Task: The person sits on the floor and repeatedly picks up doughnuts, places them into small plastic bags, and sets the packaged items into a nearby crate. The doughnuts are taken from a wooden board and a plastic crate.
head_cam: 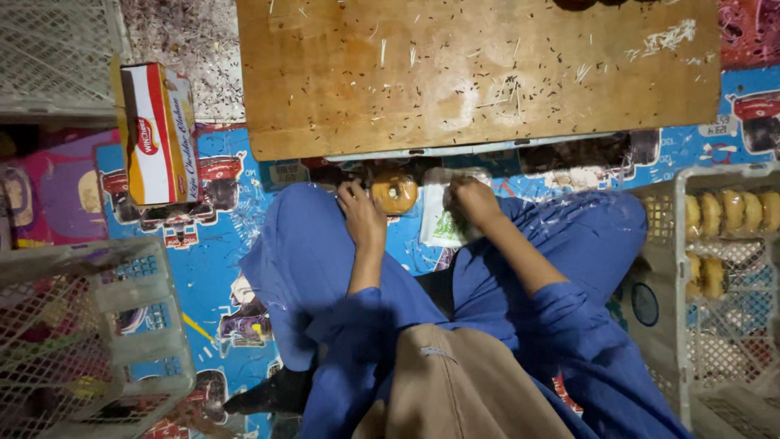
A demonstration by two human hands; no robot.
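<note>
Holding a glazed doughnut (395, 193) pinched in the left hand (360, 213), right hand (471, 201) gripping a clear wrapper (441, 219) (mouth best kept wide, doughnut slid level).

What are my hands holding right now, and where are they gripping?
Left hand holds a doughnut by its left edge. Right hand grips the top of a white packet.

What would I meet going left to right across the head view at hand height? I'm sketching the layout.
Cardboard box → left hand → doughnut → clear packet → right hand → crate of doughnuts.
</note>
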